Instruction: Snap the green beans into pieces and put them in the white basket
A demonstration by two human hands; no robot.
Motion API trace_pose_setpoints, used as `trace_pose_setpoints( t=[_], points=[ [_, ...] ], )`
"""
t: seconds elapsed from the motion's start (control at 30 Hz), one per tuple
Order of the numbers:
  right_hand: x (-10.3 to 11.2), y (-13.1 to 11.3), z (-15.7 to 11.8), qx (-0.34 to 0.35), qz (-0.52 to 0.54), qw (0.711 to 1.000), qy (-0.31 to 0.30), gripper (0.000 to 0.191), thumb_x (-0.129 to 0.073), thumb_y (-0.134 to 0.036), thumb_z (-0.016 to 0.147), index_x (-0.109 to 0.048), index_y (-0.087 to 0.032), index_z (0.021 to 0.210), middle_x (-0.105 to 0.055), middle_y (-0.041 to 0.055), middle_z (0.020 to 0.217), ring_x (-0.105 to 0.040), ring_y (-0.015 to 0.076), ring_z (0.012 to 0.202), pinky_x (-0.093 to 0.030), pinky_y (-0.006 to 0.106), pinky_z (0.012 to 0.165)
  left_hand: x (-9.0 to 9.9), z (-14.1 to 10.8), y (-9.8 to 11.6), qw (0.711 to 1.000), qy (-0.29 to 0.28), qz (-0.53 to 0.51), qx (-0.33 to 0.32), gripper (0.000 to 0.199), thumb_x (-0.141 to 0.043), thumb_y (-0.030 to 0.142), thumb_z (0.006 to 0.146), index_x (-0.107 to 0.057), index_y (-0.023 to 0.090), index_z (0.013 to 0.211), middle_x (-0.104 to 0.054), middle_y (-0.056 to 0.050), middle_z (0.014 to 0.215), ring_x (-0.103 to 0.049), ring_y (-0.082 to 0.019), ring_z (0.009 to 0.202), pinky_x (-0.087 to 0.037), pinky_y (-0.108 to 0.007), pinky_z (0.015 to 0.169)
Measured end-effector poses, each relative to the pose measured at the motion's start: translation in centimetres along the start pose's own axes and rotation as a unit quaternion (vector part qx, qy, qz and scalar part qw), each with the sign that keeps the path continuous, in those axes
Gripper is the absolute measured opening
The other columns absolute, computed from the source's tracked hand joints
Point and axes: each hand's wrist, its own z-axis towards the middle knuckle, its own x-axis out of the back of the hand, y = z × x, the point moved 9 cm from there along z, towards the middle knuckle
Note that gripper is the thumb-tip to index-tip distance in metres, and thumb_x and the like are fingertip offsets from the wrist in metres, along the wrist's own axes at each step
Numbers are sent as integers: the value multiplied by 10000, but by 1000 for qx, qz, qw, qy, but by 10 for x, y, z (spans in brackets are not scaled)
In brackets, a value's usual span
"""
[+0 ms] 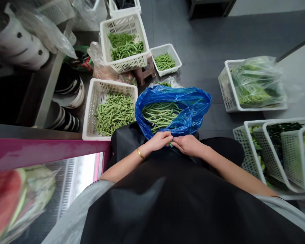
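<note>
Meeting bare hands [175, 141], crinkled blue plastic bag [198, 101], slender green beans [161, 114]

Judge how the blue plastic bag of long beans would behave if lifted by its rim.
The blue bag would probably sag and shift, its film being thin and crumpled. The long beans lie loose under its wide mouth, so some might spill if it tilted.
</note>
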Motion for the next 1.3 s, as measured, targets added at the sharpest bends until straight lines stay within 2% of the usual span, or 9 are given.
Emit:
trace_pose_setpoints(
  t=[0.1, 0.2, 0.33, 0.47, 0.6, 0.67, 0.87, 1.1, 1.3],
  points=[
    [-10, -1, 1, 24, 174, 977, -117, 376, -369, -397, 910, -622, -157, 771, -638, 46, 622, -566, 131, 548, -359, 226, 538, -5, -1, -2, 996, -87, 26, -4, 243, -508, 345, 788, -471, 151, 648, -482, 28, 586, -391, -73, 550, -313, -199, 531],
    [-19, 9, 11, -34, 381, 913, -142, 456, -411, -554, 847, -583, -163, 688, -562, -4, 474, -533, 119, 435, -376, 224, 478, 7, 3, -5, 999, -47, 9, -12, 259, -489, 373, 802, -452, 163, 655, -464, 29, 587, -384, -79, 548, -310, -205, 525],
    [-12, 38, 41, -97, 445, 890, 35, 495, -465, -599, 794, -492, -185, 524, -465, -43, 373, -440, 87, 363, -354, 217, 446, 25, 11, -14, 994, 100, -40, 0, 301, -484, 390, 809, -413, 169, 617, -433, 34, 557, -360, -69, 505, -289, -201, 484],
    [8, 86, 55, -202, 446, 836, 247, 520, -337, -592, 850, -467, -205, 529, -455, -34, 379, -424, 99, 378, -387, 234, 469, 8, 19, -35, 955, 106, -262, 88, 334, -528, 469, 783, -376, 188, 687, -408, 70, 533, -252, -34, 384, -178, -180, 377],
    [6, 78, 92, -117, 253, 959, 40, 349, -526, -528, 789, -638, -198, 788, -634, 17, 584, -590, 167, 579, -438, 265, 591, 31, 21, -45, 879, 170, -437, 87, 426, -678, 477, 672, -361, 195, 701, -266, 116, 463, -200, -19, 348, -123, -154, 356],
    [7, 81, 104, -117, 82, 990, -9, 336, -593, -445, 768, -639, -184, 975, -693, 82, 783, -635, 227, 734, -440, 291, 641, 50, 20, -51, 851, 207, -478, 70, 439, -720, 440, 643, -361, 188, 660, -193, 125, 429, -202, -20, 337, -148, -152, 348],
    [17, 81, 131, -124, -133, 983, 10, 289, -417, -247, 877, -615, -76, 1000, -652, 211, 998, -640, 267, 864, -424, 296, 671, 53, 18, -56, 858, 172, -475, 99, 315, -645, 407, 728, -532, 127, 638, -381, 60, 424, -384, -58, 365, -295, -181, 361],
    [56, 37, 51, -27, 131, 953, 272, 223, -436, -339, 869, -598, -187, 850, -649, 64, 782, -600, 170, 718, -448, 266, 675, 22, 18, -51, 865, 106, -466, 155, 305, -609, 375, 770, -619, 70, 775, -568, -34, 576, -360, -25, 362, -186, -152, 329],
    [38, 22, 5, -15, 222, 926, 305, 216, -461, -365, 851, -602, -205, 888, -634, 49, 781, -584, 166, 699, -465, 288, 677, 29, 9, -25, 903, 180, -387, 56, 312, -723, 367, 658, -542, 116, 686, -517, 21, 524, -300, -3, 353, -176, -146, 341]
  ],
)
